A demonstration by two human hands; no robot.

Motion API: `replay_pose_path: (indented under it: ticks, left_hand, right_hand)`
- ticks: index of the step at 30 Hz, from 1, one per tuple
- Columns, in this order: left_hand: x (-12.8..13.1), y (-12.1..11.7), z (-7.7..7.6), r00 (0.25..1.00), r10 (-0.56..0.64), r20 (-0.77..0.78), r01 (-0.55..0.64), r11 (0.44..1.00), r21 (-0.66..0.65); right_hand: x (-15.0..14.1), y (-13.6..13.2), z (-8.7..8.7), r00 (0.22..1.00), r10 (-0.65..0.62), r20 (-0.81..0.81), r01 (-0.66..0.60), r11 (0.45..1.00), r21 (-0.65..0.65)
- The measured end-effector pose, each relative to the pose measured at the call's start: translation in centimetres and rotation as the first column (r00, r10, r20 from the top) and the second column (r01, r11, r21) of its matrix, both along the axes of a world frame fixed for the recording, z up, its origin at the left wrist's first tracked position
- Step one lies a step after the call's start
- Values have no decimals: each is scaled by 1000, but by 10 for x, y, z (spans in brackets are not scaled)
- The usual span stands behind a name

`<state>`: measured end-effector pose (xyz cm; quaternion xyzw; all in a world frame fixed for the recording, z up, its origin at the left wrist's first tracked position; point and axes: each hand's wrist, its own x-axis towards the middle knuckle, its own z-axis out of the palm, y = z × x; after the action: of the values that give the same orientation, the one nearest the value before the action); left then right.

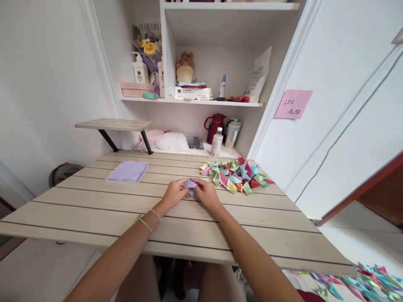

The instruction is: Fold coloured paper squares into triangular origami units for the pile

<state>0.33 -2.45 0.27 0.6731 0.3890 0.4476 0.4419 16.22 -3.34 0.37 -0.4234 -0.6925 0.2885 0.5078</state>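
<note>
Nearest you: your legs under the table edge, plus loose colored folded papers [371, 282] on the floor, lower right. Your forearms rest over the striped wooden table [270, 235]; two thin bands [145, 226] on your left wrist, a small green scrap [137, 218] just beside it, partly hidden.

Your left hand [174, 193] pinches the left side of a small folded purple paper [190, 185]; your right hand [207, 193] pinches its right side, thumb and fingers closed on it. Paper sits between both hands, mid-table; exact folds too small to tell.

Just beyond your right hand: a heap of multicolored folded paper pieces [233, 178]. Off to your left, well apart from the hands: a flat stack of paper sheets [128, 171], purple on top.

Further back: small raised stand [113, 123] at left, clear bottle [216, 144] behind the heap, then red jug [215, 128] and pale cup [233, 134]. Shelf above holds a plush toy [185, 69] and pump bottle [140, 69]. Pink note [293, 104] on the wall, right.
</note>
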Motion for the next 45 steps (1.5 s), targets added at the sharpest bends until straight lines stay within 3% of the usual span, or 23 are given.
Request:
replay_pose_path:
  ticks: [5, 9, 15, 22, 28, 33, 40, 45]
  left_hand:
    - [2, -3, 6, 996, 3, 85, -4, 1000, 11]
    - [2, -5, 11, 985, 15, 174, -23, 999, 41]
    - [0, -5, 15, 990, -16, 142, 9, 999, 51]
    - [4, -9, 14, 994, -62, 92, 56, 996, 64]
    - [0, 2, 13, 984, 39, 174, -30, 998, -53]
    - [-1, 4, 9, 973, 27, 227, 23, 977, -214]
    - [-3, 5, 7, 959, 109, 262, -72, 987, -146]
    - [-3, 5, 11, 953, 115, 281, -72, 985, -159]
  right_hand:
    - [6, 10, -5, 967, 1, -255, -46, 984, -172]
    - [7, 11, -4, 928, 34, -371, -113, 974, -194]
    - [8, 10, -3, 965, 76, -252, -106, 988, -110]
    - [8, 6, -2, 997, 20, -79, -21, 1000, -13]
    - [7, 8, -3, 966, 43, -254, -73, 991, -110]
    - [4, 5, -1, 957, 156, -246, -189, 975, -116]
    - [-1, -2, 2, 927, 265, -266, -298, 950, -92]
    - [2, 6, -3, 949, 131, -287, -184, 969, -164]
